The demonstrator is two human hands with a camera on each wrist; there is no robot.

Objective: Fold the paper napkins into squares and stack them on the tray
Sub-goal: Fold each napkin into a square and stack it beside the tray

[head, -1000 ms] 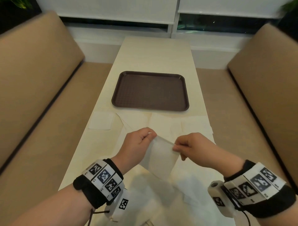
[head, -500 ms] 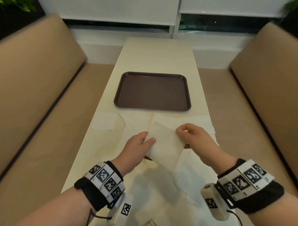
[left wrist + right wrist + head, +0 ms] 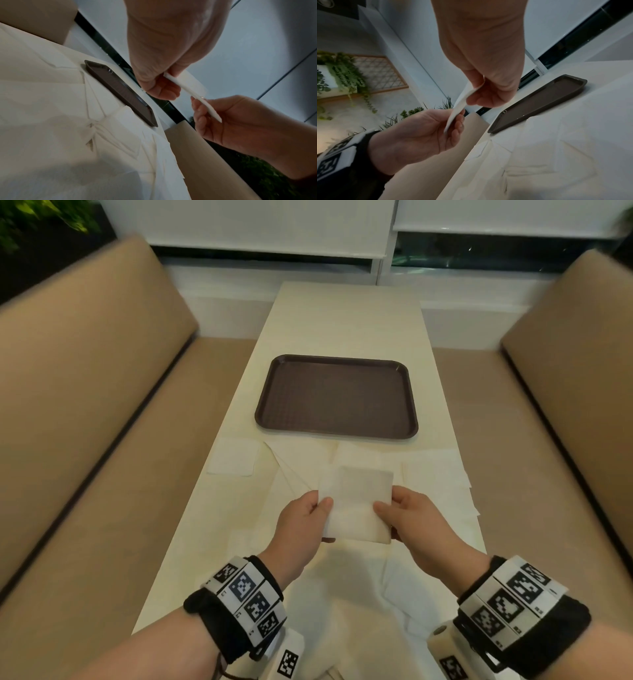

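Note:
A folded white napkin (image 3: 356, 498) hangs level above the table, just short of the brown tray (image 3: 337, 395). My left hand (image 3: 323, 508) pinches its left edge, thumb on top. My right hand (image 3: 385, 510) pinches the right edge the same way. In the left wrist view the napkin (image 3: 186, 84) shows edge-on between the left hand (image 3: 169, 82) and the right hand (image 3: 199, 102). From the right wrist the napkin (image 3: 460, 106) runs from my right hand (image 3: 474, 94) to the left hand (image 3: 455, 119). The tray (image 3: 539, 102) holds nothing.
One small folded square (image 3: 233, 462) lies at the table's left edge. Several unfolded napkins (image 3: 435, 474) overlap across the table between the tray and me. Tan bench seats (image 3: 85, 405) run along both sides, with a window wall behind.
The napkin hung tilted from my fingertips a second ago. It now lies flat between both hands, held by its side edges, and has moved forward toward the tray.

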